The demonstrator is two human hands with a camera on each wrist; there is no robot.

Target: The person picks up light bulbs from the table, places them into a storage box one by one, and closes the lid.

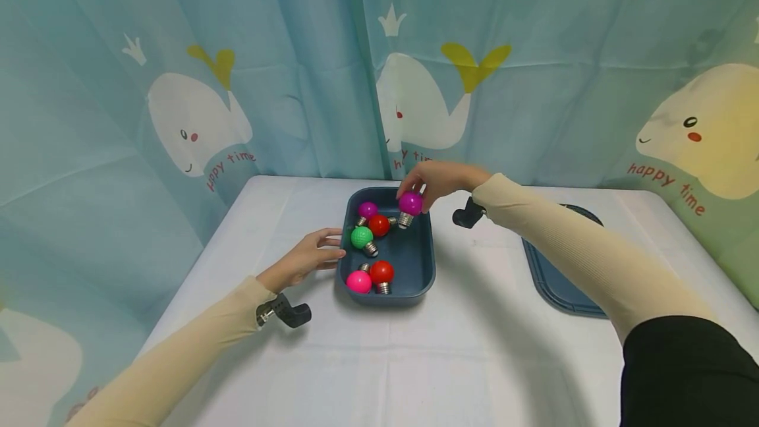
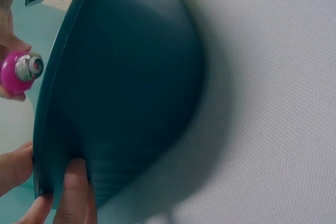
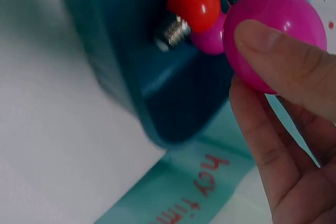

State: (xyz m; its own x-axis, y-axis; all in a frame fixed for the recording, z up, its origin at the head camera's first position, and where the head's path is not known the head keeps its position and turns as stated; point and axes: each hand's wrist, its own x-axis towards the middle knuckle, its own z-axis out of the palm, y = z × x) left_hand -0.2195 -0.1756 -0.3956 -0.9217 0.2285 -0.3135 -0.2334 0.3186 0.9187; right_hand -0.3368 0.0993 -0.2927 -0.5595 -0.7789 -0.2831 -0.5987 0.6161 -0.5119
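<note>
In the head view a dark blue-grey plastic bin (image 1: 415, 269) stands on the table with several coloured light bulbs inside. A purple bulb (image 1: 367, 209), a red bulb (image 1: 379, 225) and a green textured bulb (image 1: 362, 237) lie toward its back left. A pink bulb (image 1: 358, 281) and another red bulb (image 1: 382, 271) lie near the front. My right hand (image 1: 441, 180) pinches a purple light bulb (image 3: 283, 22) by its globe above the bin's back right, its metal base pointing down. My left hand (image 1: 308, 257) rests its fingertips on the bin's left rim and outer wall.
A dark flat tray or lid (image 1: 563, 282) lies on the right of the white table (image 1: 450, 361), partly hidden by my right sleeve. A blue curtain (image 1: 308, 117) with whale prints hangs behind the table. Black wrist cameras sit on both of my wrists.
</note>
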